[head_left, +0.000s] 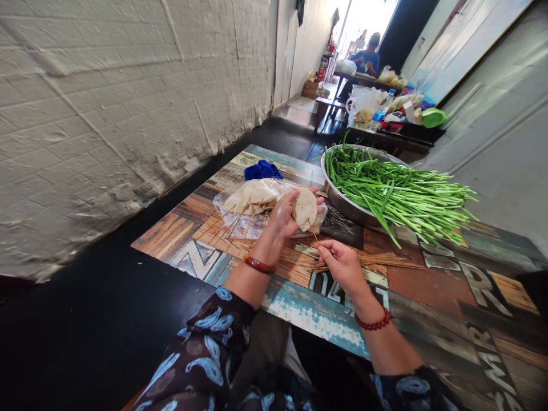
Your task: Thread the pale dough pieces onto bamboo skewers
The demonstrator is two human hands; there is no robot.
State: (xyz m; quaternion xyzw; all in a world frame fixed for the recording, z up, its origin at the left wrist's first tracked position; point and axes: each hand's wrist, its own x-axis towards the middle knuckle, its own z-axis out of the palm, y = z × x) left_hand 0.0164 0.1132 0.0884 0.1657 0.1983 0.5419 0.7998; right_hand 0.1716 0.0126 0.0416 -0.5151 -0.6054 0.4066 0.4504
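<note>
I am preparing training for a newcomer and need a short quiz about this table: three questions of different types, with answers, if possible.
1. Fill in the gap: The metal bowl is piled with long green ____.
2. True or false: The right hand is inside the metal bowl.
3. Multiple choice: What does the left hand hold?
A) a drinking cup
B) a flat, rounded pale piece
C) a knife

Key:
1. Stalks.
2. False; it pinches a thin stick outside the bowl.
3. B.
</note>
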